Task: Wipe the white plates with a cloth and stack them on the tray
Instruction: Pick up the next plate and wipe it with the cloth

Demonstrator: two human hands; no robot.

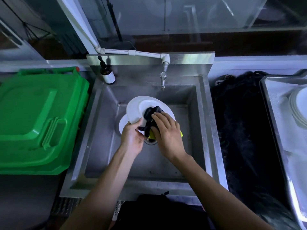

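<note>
Stainless steel filled the middle of the head view: a deep sink (196, 130) with a tap (163, 78) at its back wall and a brown pump bottle (107, 73) on its rear ledge. A green bin lid (38, 120) lay to the left, and a metal tray (272, 123) stood well apart on the right, already carrying a stack of white plates (299, 110) at the frame's edge.

Over the basin, the left hand (132, 138) gripped the near rim of a white plate (141, 108), thumb curled over the edge. The right hand (167, 131) was closed on a bunched dark cloth (151, 113) and pressed it against the plate's face. A second plate (123, 125) showed just beneath the first, mostly hidden. Something yellow (181, 134), perhaps a sponge, peeked out from under the right hand.

The held plate was tilted, its far rim raised toward the tap and its face turned up toward the camera; being round, it had no real long axis, only that slope from near edge to far edge.

It was probably glazed ceramic: stiff, fairly heavy for one hand, slick if wet, and liable to chip against the steel. The rim looked like the safest place to hold, with fingers beneath and thumb on top, as the left hand had it. The cloth, by contrast, was soft and limp and would take any shape.
</note>
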